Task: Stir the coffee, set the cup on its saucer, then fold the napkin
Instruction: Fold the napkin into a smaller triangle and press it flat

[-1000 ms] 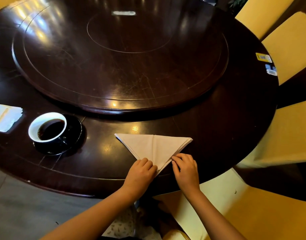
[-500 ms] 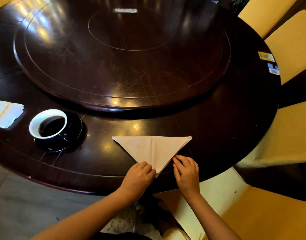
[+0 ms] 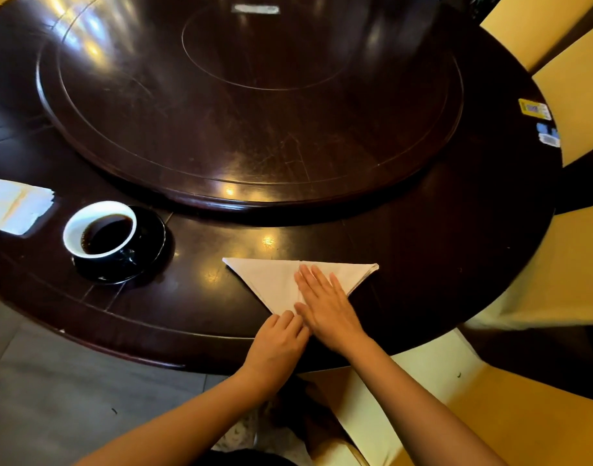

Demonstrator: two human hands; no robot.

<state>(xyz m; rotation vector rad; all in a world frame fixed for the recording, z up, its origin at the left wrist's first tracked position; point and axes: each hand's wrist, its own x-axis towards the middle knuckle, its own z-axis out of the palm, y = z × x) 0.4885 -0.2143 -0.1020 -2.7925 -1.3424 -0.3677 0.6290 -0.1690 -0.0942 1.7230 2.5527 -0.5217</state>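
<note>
Right hand (image 3: 328,306) flat, pressing napkin (image 3: 264,280); left hand (image 3: 278,344) curled, pinching the tip beneath it; advise smoothing outward for a sharp crease.

The left hand (image 3: 278,344) and the right hand (image 3: 328,307) are both bare, with slender fingers (image 3: 322,284) and smooth backs; the left forearm (image 3: 187,412) and the right forearm (image 3: 419,398) are bare too, uncovered from the wrist all the way to the lower edge of the view. Between the arms, a strip of dark clothing (image 3: 251,459) shows at the very bottom; just above it is pale fabric (image 3: 234,435) printed with small dark marks; whether that is a skirt, a top or some other garment cannot be told.
</note>
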